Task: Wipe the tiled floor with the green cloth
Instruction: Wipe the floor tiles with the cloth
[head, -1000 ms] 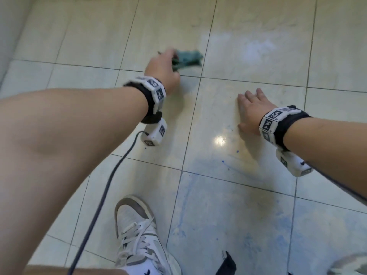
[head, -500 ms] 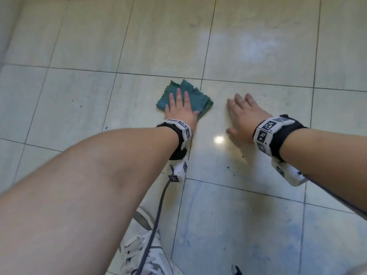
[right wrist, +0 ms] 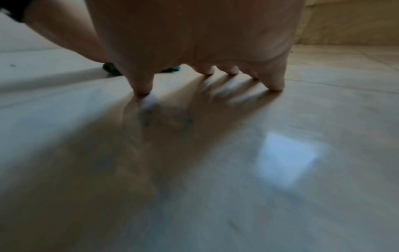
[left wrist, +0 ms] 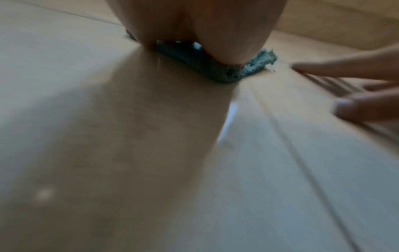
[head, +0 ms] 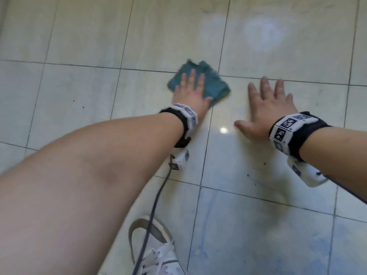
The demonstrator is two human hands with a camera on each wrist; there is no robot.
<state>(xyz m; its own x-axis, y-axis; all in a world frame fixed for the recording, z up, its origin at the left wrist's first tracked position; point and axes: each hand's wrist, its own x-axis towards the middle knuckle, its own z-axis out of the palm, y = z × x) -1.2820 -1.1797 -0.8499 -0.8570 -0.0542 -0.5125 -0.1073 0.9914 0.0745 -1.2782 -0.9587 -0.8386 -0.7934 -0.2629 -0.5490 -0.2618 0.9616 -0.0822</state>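
Green crumpled cloth is lying under the flat, straight-fingered left hand — right hand is resting splayed just beside it on the glossy tiled floor; a white sneaker is sitting nearer.

No words, brands or numbers are showing legibly in any view. The wristbands at the centre and right of the head view are carrying only black-and-white square marker patterns, not readable text.
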